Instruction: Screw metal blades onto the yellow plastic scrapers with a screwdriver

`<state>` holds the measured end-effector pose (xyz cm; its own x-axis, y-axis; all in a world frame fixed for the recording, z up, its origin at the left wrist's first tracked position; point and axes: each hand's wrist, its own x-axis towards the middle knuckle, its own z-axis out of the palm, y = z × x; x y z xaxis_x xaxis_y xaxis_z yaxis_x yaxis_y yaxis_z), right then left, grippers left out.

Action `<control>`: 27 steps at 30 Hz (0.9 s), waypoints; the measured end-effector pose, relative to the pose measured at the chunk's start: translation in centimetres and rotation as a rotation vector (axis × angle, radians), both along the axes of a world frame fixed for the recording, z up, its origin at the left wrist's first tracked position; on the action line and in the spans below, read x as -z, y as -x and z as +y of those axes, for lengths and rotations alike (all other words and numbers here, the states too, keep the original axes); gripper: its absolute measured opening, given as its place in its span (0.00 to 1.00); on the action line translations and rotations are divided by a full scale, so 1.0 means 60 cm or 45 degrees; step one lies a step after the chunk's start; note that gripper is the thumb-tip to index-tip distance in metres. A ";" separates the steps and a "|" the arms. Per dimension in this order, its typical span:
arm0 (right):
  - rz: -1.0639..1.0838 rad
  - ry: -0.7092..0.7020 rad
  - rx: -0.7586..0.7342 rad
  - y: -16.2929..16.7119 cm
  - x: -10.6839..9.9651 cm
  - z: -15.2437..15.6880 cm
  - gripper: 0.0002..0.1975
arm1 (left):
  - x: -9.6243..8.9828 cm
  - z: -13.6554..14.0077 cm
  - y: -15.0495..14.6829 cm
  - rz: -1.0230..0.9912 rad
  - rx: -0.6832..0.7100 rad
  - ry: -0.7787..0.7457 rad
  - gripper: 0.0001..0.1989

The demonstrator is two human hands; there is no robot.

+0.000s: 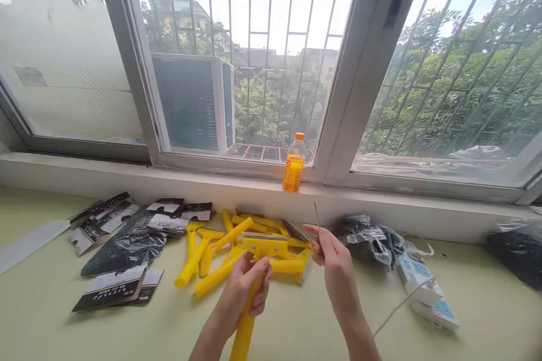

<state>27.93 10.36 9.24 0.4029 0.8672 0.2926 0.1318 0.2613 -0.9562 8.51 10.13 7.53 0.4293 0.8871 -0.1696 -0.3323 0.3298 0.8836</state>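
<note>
Yellow scraper (265,247), one, in the left hand (249,282): handle gripped between thumb and curled fingers, running down toward the lower edge of the view; head just above the fingertips, metal strip along its top edge, two small screws on its face.

Thin metal rod (317,215), one, in the right hand (332,254): fingers bent closed about its lower end, forefinger pointing left, rod standing up past the finger, slightly tilted. Its lower part is hidden in the grasp. The right hand is to the right of the scraper head, apart from it; the head lies between the two hands, closer to the left.

Pile of yellow scrapers (232,235), several, overlapping: on the pale green table (305,327), beyond the left hand and behind the held piece; its right end reaches near the right hand.

Printed cards (112,289), several, black and white: left of the pile, some lying on a dark plastic bag (127,242).

Crumpled bag (368,240), dark and clear: right of the right hand. Beside it, a white power strip (425,290) with a cable (402,304).

Second dark bag (519,251): far right.

Bottle (293,172), orange drink, orange cap: upright on the windowsill (212,180), beyond the hands.
</note>
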 end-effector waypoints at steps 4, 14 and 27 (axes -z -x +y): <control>0.044 0.129 -0.022 0.023 0.067 -0.014 0.26 | 0.054 0.004 -0.004 -0.073 -0.076 0.171 0.27; 0.078 0.269 0.199 0.045 0.120 -0.029 0.19 | 0.100 0.011 0.009 0.189 -0.026 0.115 0.21; 0.303 0.044 0.002 0.041 0.117 -0.041 0.15 | 0.098 0.015 0.024 0.196 -0.060 0.160 0.16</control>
<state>25.48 7.88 2.20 0.4584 0.8743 0.1595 -0.0979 0.2280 -0.9687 7.08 11.03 1.63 0.3486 0.8731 -0.3408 -0.2144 0.4282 0.8779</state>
